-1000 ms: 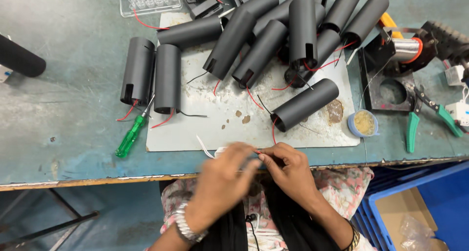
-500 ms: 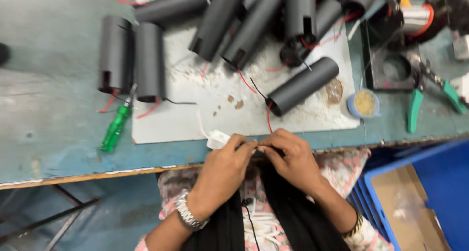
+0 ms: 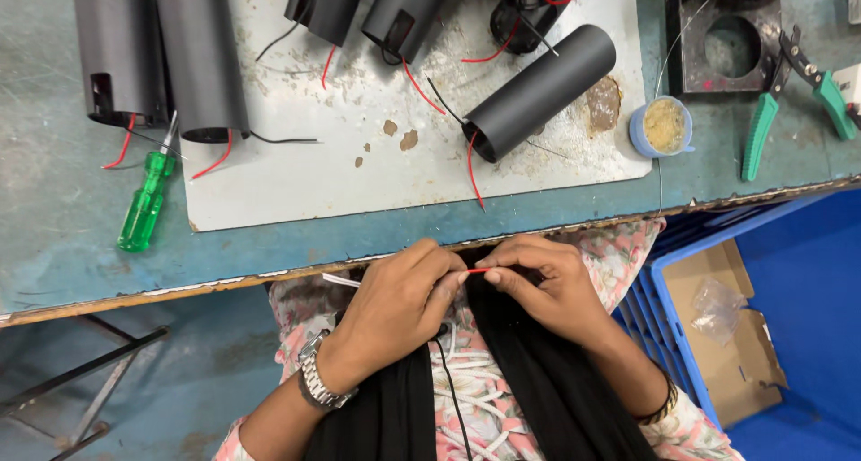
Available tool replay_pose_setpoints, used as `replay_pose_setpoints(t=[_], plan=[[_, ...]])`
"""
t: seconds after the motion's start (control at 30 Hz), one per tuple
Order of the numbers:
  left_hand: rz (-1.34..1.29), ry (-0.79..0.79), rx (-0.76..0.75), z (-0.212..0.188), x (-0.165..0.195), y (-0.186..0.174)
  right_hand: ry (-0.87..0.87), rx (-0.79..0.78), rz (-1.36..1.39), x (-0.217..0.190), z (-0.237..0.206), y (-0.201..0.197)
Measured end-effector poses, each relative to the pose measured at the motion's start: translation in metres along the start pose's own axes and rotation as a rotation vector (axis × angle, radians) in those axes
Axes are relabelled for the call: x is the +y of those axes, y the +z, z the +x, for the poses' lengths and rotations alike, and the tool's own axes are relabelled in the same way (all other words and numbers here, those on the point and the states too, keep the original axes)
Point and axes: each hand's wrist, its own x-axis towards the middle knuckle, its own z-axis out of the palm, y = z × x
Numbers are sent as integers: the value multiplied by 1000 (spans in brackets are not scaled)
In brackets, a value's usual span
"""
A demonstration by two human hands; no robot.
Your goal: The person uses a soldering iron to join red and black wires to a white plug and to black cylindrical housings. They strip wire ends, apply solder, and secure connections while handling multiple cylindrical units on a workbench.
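Observation:
Over my lap, just below the table edge, my left hand (image 3: 395, 304) and my right hand (image 3: 547, 286) meet fingertip to fingertip. Both pinch a thin red wire (image 3: 478, 271) that runs between them. A white wire end (image 3: 341, 281) sticks out to the left of my left hand. On the table above lies a black tube (image 3: 543, 89) with red and black leads hanging from its open end, resting on a white mat (image 3: 359, 174).
Several more black tubes (image 3: 202, 57) lie across the mat's far side and left. A green-handled screwdriver (image 3: 146, 201) lies at the left, green-handled pliers (image 3: 789, 93) and a small blue tin of paste (image 3: 662, 126) at the right. A blue crate (image 3: 700, 335) stands beside my right knee.
The view has moved down and closer, so my hands sit lower beneath the table edge. The fingers stay pinched together on the wire; the small white piece near my left hand is no longer showing.

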Motion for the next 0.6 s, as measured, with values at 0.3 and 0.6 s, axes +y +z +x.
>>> replay_pose_setpoints(t=[0.3,0.6], plan=[[-103,-149,31,-12,-8,8,190,19,126,12,-8,9],[-122,-50,97,-17,-10,10,198,56,119,4,-2,12]])
